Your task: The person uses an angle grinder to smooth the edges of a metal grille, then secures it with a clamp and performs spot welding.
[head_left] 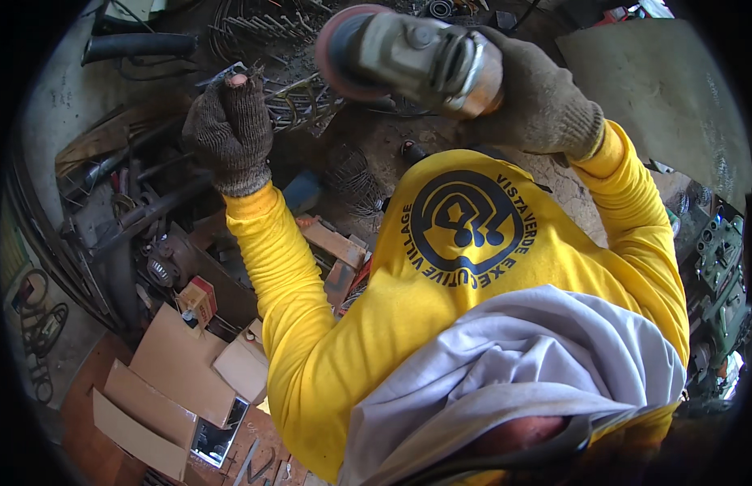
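My right hand (531, 95), in a worn brown knit glove, is wrapped round the body of an angle grinder (424, 61). The grinder's reddish disc (344, 50) points left, toward my other hand but apart from it. My left hand (230, 134) wears a matching glove, with a bare fingertip showing through the frayed end. Its fingers are closed, and a thin metal edge (220, 74) shows just beyond them. Whether that edge is part of a held piece is hidden by the glove. Both forearms are in yellow sleeves.
Beyond my hands lies a heap of bent metal rods (259, 23). A dark hose (140, 47) is at the far left. Opened cardboard boxes (182, 360) and a wood block (334, 243) lie left of my body. A metal sheet (667, 89) and green machinery (722, 271) stand right.
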Available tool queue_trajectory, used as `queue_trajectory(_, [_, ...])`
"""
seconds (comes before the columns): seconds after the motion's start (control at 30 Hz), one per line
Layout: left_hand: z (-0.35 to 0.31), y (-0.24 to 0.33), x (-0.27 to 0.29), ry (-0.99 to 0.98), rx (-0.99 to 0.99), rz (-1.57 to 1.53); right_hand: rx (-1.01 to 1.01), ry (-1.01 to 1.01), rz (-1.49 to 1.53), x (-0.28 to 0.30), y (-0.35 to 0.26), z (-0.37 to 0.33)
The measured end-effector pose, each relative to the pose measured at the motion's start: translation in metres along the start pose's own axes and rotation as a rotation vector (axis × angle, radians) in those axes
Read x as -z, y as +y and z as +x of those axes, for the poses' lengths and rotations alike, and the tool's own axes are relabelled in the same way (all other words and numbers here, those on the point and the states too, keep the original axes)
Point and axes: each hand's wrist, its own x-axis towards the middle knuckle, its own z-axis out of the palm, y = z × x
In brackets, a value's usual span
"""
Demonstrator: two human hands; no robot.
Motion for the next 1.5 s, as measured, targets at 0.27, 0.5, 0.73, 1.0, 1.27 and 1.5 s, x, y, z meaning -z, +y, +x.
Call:
queue_trajectory(0.27, [0.003, -0.019, 0.004, -0.006, 0.074, -0.034, -0.021, 0.059, -0.018, 0.000, -0.003, 0.004])
queue_trajectory(0.5, [0.003, -0.011, 0.005, -0.010, 0.104, -0.110, -0.002, 0.073, 0.030, -0.006, -0.004, -0.003])
queue_trajectory(0.73, [0.013, 0.000, 0.005, -0.046, 0.096, -0.059, -0.048, 0.033, -0.052, 0.010, -0.011, -0.005])
queue_trajectory(1.0, [0.016, -0.005, 0.001, -0.089, 0.096, -0.067, 0.027, 0.081, -0.022, -0.009, -0.012, 0.002])
queue_trajectory(1.27, [0.002, -0.020, 0.007, 0.001, 0.340, -0.190, -0.054, 0.009, 0.071, -0.008, 0.007, -0.009])
queue_trajectory(1.5, [-0.011, -0.043, 0.014, 0.004, 0.249, -0.413, -0.072, -0.021, 0.224, -0.014, 0.018, -0.015])
